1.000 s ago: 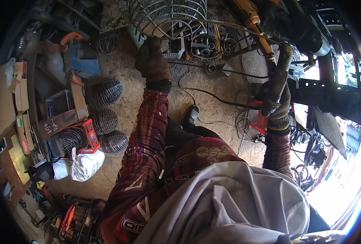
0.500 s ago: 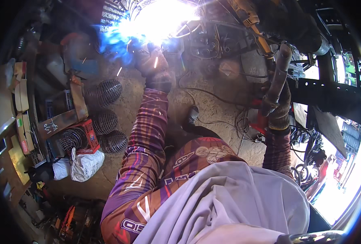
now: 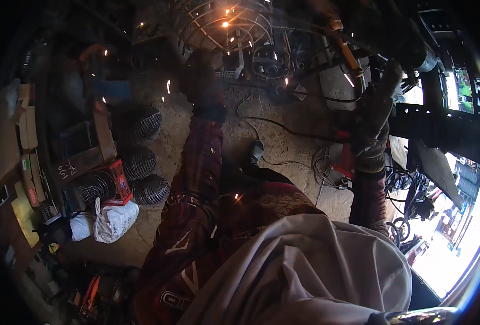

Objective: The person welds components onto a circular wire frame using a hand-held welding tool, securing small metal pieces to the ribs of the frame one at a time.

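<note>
A round cage of bent metal rods (image 3: 226, 30) stands at the top centre, with orange glowing spots on it and sparks scattered around. Just below its near edge is my left hand (image 3: 203, 81), gloved and deep in shadow. Its fingers are too dark to make out, as is anything they may hold. My right hand (image 3: 369, 132), in a worn, dirty glove, is raised at the right, apart from the cage. A long grey-brown shape (image 3: 387, 86) runs up from it; I cannot tell whether this is glove fingers or a held thing.
Several coiled wire cages (image 3: 142, 162) stand on the floor at the left, beside a red crate (image 3: 120, 183) and a white sack (image 3: 115, 221). Black cable (image 3: 283, 125) crosses the floor. A yellow power tool (image 3: 348, 54) lies at the upper right, near a dark metal beam (image 3: 440, 120).
The bright blue-white arc at the cage has gone out, leaving glowing spots and flying sparks. The scene is much darker. My right hand has turned slightly; my left hand stays near the cage.
</note>
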Demonstrator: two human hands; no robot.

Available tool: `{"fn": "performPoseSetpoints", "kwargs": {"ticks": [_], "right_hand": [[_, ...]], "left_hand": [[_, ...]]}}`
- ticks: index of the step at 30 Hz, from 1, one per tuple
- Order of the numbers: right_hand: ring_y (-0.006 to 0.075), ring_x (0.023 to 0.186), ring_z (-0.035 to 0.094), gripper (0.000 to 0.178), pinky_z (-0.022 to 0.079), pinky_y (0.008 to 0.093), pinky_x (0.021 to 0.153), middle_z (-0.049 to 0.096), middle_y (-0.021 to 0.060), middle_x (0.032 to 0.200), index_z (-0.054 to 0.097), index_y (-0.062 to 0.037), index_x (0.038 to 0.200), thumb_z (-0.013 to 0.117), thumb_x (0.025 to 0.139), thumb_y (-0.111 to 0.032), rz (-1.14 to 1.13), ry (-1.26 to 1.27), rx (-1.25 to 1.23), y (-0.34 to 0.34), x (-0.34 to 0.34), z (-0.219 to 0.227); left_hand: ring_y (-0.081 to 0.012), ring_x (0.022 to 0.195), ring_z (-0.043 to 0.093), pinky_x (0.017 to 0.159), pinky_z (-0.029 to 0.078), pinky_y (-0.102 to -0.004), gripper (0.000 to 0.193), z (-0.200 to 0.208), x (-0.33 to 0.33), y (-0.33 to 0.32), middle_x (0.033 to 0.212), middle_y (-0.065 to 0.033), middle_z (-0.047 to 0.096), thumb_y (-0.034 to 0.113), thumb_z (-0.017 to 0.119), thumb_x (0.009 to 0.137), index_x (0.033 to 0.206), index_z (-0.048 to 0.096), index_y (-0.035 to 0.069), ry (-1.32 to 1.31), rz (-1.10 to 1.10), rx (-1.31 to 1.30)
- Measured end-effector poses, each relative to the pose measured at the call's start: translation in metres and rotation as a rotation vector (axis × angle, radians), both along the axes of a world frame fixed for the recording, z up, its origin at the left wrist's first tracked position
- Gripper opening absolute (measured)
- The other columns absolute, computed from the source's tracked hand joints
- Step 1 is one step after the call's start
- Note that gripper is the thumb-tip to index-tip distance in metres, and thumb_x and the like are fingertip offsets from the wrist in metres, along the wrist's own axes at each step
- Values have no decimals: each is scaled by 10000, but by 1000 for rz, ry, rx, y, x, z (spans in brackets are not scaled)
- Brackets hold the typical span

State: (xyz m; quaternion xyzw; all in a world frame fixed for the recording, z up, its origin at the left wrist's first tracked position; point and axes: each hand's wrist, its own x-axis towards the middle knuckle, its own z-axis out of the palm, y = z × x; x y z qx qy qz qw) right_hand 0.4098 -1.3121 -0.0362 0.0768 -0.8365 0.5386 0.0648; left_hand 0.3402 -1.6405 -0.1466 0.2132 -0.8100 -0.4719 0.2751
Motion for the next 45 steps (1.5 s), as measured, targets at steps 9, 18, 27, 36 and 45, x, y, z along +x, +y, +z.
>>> {"fn": "performPoseSetpoints", "kwargs": {"ticks": [9,18,27,36,45], "right_hand": [[181,740,655,319,565,319,634,646,93,850,518,5,1138,645,853,-62,48,-123,-110,9,-1,-9],[172,739,667,308,570,306,635,653,72,827,546,6,1094,680,829,-76,64,-67,46,9,-3,-4],[158,765,644,479,573,307,652,637,99,918,465,16,1227,689,829,-128,117,-102,27,15,-3,-13],[146,687,647,318,514,247,557,674,89,845,520,8,1138,619,868,-126,-25,-409,-554,9,-3,-7],[146,748,621,370,523,293,615,632,112,894,473,15,1218,572,904,-155,179,-306,-625,10,-10,-18]], "left_hand": [[-237,793,643,723,514,-338,178,-20,-7,-4,907,-73,680,181,562,928,1039,673,96,64,11,-45],[-171,861,668,750,529,-302,222,-28,-7,-4,969,-67,694,149,553,936,1121,656,82,128,-19,10],[-185,848,667,744,530,-306,252,-46,-9,-7,947,-48,698,117,561,930,1173,618,87,95,-73,-25],[-184,854,667,747,530,-306,266,-35,-8,-8,949,-45,698,113,563,927,1190,604,93,142,-36,-21],[-184,859,667,750,530,-306,283,-21,-1,-6,951,-42,698,110,565,925,1207,590,98,125,-28,49]]}}
